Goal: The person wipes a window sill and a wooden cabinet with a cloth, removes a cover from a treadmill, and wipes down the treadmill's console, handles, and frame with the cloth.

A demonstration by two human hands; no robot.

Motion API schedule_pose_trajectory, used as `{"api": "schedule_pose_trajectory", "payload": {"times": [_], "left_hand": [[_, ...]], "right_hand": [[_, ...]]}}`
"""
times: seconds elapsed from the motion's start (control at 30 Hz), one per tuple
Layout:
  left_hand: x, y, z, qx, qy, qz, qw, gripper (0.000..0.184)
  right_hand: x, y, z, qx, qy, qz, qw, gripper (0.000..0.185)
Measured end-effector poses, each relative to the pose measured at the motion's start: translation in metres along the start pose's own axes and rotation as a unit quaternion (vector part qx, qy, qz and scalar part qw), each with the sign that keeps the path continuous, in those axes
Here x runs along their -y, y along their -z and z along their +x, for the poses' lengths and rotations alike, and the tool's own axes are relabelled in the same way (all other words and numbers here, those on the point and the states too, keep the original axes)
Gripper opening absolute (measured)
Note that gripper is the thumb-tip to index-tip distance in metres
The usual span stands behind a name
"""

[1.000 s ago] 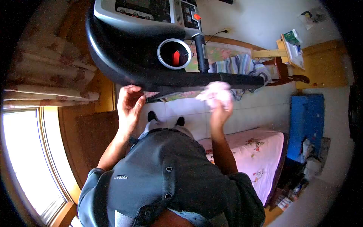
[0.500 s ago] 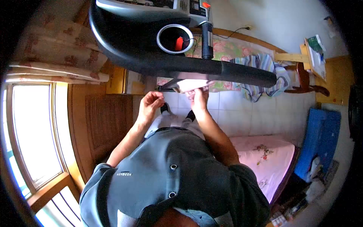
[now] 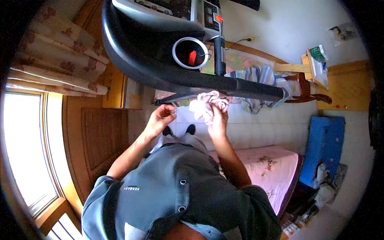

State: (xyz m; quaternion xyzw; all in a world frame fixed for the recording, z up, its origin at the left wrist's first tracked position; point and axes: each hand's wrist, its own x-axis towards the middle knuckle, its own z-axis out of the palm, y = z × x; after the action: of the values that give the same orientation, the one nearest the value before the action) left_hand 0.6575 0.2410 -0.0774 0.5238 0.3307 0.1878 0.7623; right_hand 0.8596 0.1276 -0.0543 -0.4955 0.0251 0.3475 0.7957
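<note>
My right hand (image 3: 218, 121) grips a crumpled pale pink-and-white cloth (image 3: 208, 105), its folds bunched above the fingers. The cloth is just below the black handrail (image 3: 188, 83) of a treadmill. To the left, my left hand (image 3: 161, 119) is raised with its fingers loosely curled and a gap between thumb and fingertips; I see nothing in it. It is apart from the cloth. A white-rimmed cup holder (image 3: 176, 53) with a red clip (image 3: 192, 58) inside sits in the treadmill above the hands.
The treadmill console (image 3: 210, 18) is at the top. A floral bed (image 3: 264, 164) lies at lower right, and a blue box (image 3: 326, 142) stands beyond it. Striped fabric (image 3: 252, 102) hangs near a wooden chair (image 3: 306, 90). A window (image 3: 30, 148) is at left.
The cloth in my right hand has come lower, out from beside the handrail, and more of it shows. My left hand stays beside it, fingers slightly more apart. The view has shifted.
</note>
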Motion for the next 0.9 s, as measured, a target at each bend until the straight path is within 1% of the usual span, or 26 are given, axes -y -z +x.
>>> {"api": "schedule_pose_trajectory", "payload": {"times": [0.03, 0.07, 0.1, 0.13, 0.17, 0.2, 0.23, 0.27, 0.3, 0.33, 0.37, 0.43, 0.47, 0.5, 0.57, 0.63, 0.67, 0.7, 0.77, 0.8, 0.83, 0.87, 0.9], "left_hand": [[-0.008, -0.009, 0.001, 0.0, 0.009, 0.035, 0.999, 0.033], [-0.003, -0.014, 0.006, 0.018, 0.016, -0.006, 1.0, 0.043], [-0.013, -0.02, 0.01, 0.065, 0.025, -0.021, 0.997, 0.05], [-0.02, -0.027, 0.01, 0.069, 0.019, -0.027, 0.997, 0.052], [-0.025, -0.033, 0.01, 0.072, 0.013, -0.033, 0.997, 0.055], [-0.028, -0.036, 0.011, 0.092, -0.041, -0.05, 0.994, 0.057], [-0.036, -0.041, 0.011, 0.105, -0.07, -0.06, 0.99, 0.053], [-0.045, -0.043, 0.006, 0.087, -0.054, -0.043, 0.994, 0.049], [-0.051, -0.046, 0.001, 0.069, -0.039, -0.025, 0.997, 0.045], [-0.053, -0.051, 0.0, 0.04, -0.066, -0.016, 0.997, 0.033], [-0.05, -0.053, 0.002, 0.032, -0.068, -0.015, 0.997, 0.033], [-0.044, -0.06, 0.008, -0.003, -0.057, -0.097, 0.994, 0.019], [-0.041, -0.07, 0.011, -0.043, -0.073, -0.109, 0.991, 0.01], [-0.041, -0.082, 0.014, -0.056, -0.076, -0.11, 0.99, 0.01], [-0.043, -0.107, 0.012, -0.082, -0.097, -0.135, 0.983, 0.019], [-0.058, -0.13, 0.008, -0.079, -0.075, -0.218, 0.97, 0.044], [-0.056, -0.132, 0.006, -0.072, -0.089, -0.215, 0.97, 0.045], [-0.056, -0.138, 0.002, -0.064, -0.102, -0.214, 0.969, 0.047], [-0.06, -0.151, -0.005, -0.02, -0.118, -0.25, 0.961, 0.049], [-0.064, -0.157, -0.01, -0.055, -0.074, -0.219, 0.971, 0.05], [-0.059, -0.161, -0.01, -0.08, -0.082, -0.191, 0.975, 0.053], [-0.051, -0.158, -0.008, -0.103, -0.089, -0.212, 0.968, 0.053], [-0.044, -0.152, -0.006, -0.124, -0.098, -0.233, 0.96, 0.052]], "right_hand": [[-0.022, 0.0, 0.006, 0.013, 0.032, -0.024, 0.999, 0.02], [-0.029, 0.005, 0.006, 0.089, -0.039, -0.057, 0.994, 0.02], [-0.031, 0.003, 0.001, 0.145, -0.083, -0.096, 0.981, 0.021], [-0.028, -0.004, -0.007, 0.203, -0.121, -0.138, 0.962, 0.021], [-0.023, -0.01, -0.015, 0.239, -0.133, -0.189, 0.943, 0.022], [-0.008, -0.018, -0.021, 0.253, -0.116, -0.233, 0.932, 0.024], [0.008, -0.025, -0.027, 0.267, -0.097, -0.276, 0.918, 0.027], [0.024, -0.033, -0.033, 0.279, -0.077, -0.317, 0.903, 0.03], [0.044, -0.039, -0.037, 0.28, -0.128, -0.312, 0.899, 0.036], [0.039, -0.026, -0.032, 0.305, -0.059, -0.279, 0.909, 0.04], [0.044, -0.021, -0.028, 0.307, 0.016, -0.32, 0.896, 0.043], [0.068, -0.027, -0.028, 0.3, 0.105, -0.303, 0.899, 0.051], [0.069, -0.019, -0.021, 0.298, 0.097, -0.266, 0.912, 0.056], [0.069, -0.007, -0.012, 0.3, 0.088, -0.257, 0.914, 0.056], [0.078, 0.001, -0.008, 0.325, 0.06, -0.213, 0.919, 0.056], [0.092, 0.013, 0.01, 0.429, 0.16, -0.324, 0.828, 0.056], [0.094, 0.016, 0.012, 0.44, 0.215, -0.339, 0.803, 0.049], [0.111, 0.007, 0.009, 0.46, 0.225, -0.39, 0.765, 0.045], [0.109, 0.013, 0.016, 0.487, 0.202, -0.393, 0.753, 0.041], [0.105, 0.019, 0.019, 0.489, 0.119, -0.371, 0.78, 0.039], [0.106, 0.018, 0.018, 0.487, 0.035, -0.347, 0.801, 0.036], [0.112, 0.013, 0.017, 0.479, -0.029, -0.279, 0.832, 0.032], [0.126, 0.005, 0.016, 0.46, -0.062, -0.273, 0.843, 0.031]]}}
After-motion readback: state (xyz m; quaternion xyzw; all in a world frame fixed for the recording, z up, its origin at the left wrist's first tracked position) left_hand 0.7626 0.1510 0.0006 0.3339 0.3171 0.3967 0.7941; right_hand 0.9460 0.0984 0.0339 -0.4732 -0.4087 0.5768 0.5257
